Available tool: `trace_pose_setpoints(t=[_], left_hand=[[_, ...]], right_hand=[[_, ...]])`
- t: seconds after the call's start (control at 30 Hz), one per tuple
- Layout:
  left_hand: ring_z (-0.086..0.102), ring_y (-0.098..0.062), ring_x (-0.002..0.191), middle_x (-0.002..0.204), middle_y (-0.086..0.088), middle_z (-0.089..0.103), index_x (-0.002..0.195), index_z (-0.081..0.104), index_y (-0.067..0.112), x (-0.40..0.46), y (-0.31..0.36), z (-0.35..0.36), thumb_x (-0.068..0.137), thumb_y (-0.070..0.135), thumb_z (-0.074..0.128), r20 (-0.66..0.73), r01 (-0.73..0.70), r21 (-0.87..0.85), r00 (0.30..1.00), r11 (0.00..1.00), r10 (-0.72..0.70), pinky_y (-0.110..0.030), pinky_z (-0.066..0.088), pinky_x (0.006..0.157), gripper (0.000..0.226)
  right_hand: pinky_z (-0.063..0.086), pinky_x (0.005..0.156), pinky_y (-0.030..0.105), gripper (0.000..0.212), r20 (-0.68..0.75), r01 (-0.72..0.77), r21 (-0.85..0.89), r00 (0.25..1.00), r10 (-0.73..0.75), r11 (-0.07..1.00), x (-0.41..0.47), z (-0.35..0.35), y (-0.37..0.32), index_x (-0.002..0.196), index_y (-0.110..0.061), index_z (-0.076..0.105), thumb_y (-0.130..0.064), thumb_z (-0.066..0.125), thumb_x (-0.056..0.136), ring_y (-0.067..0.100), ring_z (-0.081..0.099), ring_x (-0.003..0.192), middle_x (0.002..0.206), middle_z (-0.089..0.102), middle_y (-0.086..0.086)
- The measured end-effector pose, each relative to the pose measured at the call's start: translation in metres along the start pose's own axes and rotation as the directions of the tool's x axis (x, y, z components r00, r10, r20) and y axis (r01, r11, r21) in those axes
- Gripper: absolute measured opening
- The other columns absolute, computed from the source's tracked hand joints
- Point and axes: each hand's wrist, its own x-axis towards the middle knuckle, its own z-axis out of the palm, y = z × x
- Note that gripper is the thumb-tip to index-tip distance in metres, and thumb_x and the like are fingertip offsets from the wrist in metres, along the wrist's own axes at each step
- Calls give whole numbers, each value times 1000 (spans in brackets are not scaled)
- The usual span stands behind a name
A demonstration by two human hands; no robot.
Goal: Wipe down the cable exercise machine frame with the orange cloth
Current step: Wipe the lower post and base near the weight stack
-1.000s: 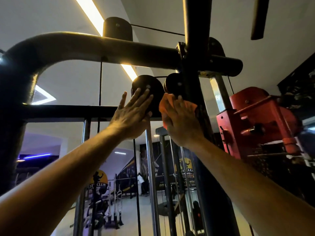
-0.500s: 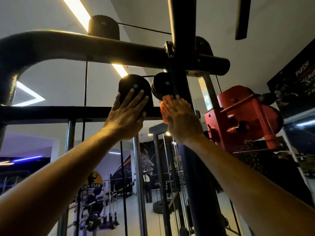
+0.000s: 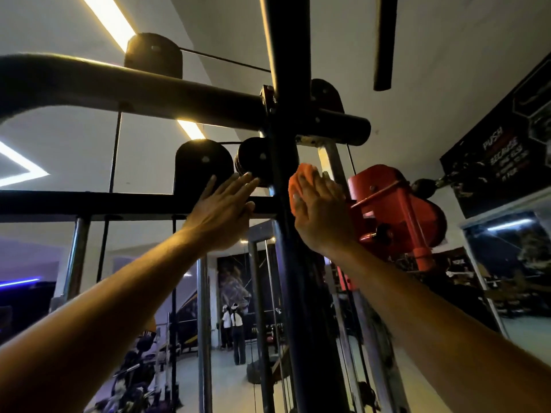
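The right hand (image 3: 323,214) presses the orange cloth (image 3: 301,177) flat against the black upright post (image 3: 298,278), just left of a red carriage (image 3: 396,204). The left hand (image 3: 222,210), fingers straight, lies over the crossbar (image 3: 89,202), fingertips touching 1 of 2 black pulley covers (image 3: 253,159).

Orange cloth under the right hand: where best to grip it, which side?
Grip the bunched upper-left edge of the orange cloth, the only part showing past the right hand, which presses the rest flat. Come from above-left, beside the black vertical metal post; a pinch probably suits that thin fold.
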Motion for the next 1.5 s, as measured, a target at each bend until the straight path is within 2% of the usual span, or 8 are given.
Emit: trace_pose_setpoints(t=[0.1, 0.4, 0.63, 0.9, 1.03, 1.13, 1.33, 1.5], left_hand=[[-3, -18, 166, 180, 3, 5, 172, 17, 30, 14, 4, 1, 106, 53, 20, -4, 23, 66, 1000, 998, -23, -54, -6, 134, 69], [-4, -22, 167, 181, 3, 2, 171, 18, 30, 48, 6, 18, 110, 55, 27, -52, 38, 183, 998, 982, -29, -57, -5, 133, 67], [-10, -19, 166, 180, 3, -5, 172, 13, 29, 44, 4, 29, 106, 64, 13, -70, 33, 262, 997, 965, -15, -51, -14, 132, 75], [-12, -19, 166, 180, 5, -6, 172, 9, 35, 40, 8, 36, 106, 69, 7, -82, 57, 265, 996, 962, -37, -57, -8, 132, 74], [-13, -21, 166, 180, 4, -6, 172, 8, 36, 34, 13, 39, 107, 66, 5, -84, 77, 291, 995, 954, -55, -58, -8, 132, 72], [-13, -23, 166, 180, 2, -5, 172, 11, 37, 27, 23, 41, 106, 64, 5, -67, 77, 282, 996, 956, -61, -58, -10, 131, 71], [-7, -25, 166, 180, 0, -5, 172, 7, 39, 20, 28, 38, 106, 64, 8, -11, 54, 278, 999, 959, -53, -60, -6, 131, 70], [-5, -26, 166, 180, 2, 1, 172, 10, 38, 10, 27, 44, 110, 59, 14, -28, 36, 315, 999, 948, -29, -60, -4, 132, 65]], right_hand=[[13, 134, 55, 66, 126, -26, 71, 992, 17, 997, -23, 22, -6, 171, -38, -9, -59, 17, 115, 33, 9, 167, 183, -4, 2], [10, 133, 66, 67, 65, -40, 163, 997, 30, 986, 41, 40, -4, 174, -35, -2, -59, 15, 113, 33, 4, 168, 182, -9, 1], [10, 136, 52, 69, 35, 66, 145, 997, -72, 987, -35, 52, 12, 169, -40, -14, -64, 4, 107, 29, -3, 168, 179, -17, -4], [24, 133, 58, 74, 79, -59, 336, 996, 34, 940, 35, 40, 5, 173, -31, -3, -60, 12, 107, 32, 11, 168, 183, -3, 3], [13, 136, 51, 68, 27, 63, 269, 997, -73, 961, -28, 47, 12, 169, -35, -10, -62, 4, 108, 27, 2, 169, 182, -9, 3], [16, 136, 51, 67, 15, 72, 247, 997, -78, 966, -68, 57, 24, 174, -30, -3, -52, 17, 115, 23, -1, 169, 182, -10, 0], [19, 134, 58, 77, 100, 1, 304, 994, -33, 953, -12, 39, 14, 174, -27, -2, -61, 14, 107, 34, 6, 168, 182, -5, 8], [14, 136, 53, 72, 2, 61, 225, 998, -63, 972, -50, 50, 14, 174, -22, 0, -56, 15, 113, 31, 2, 168, 182, -7, 8]])
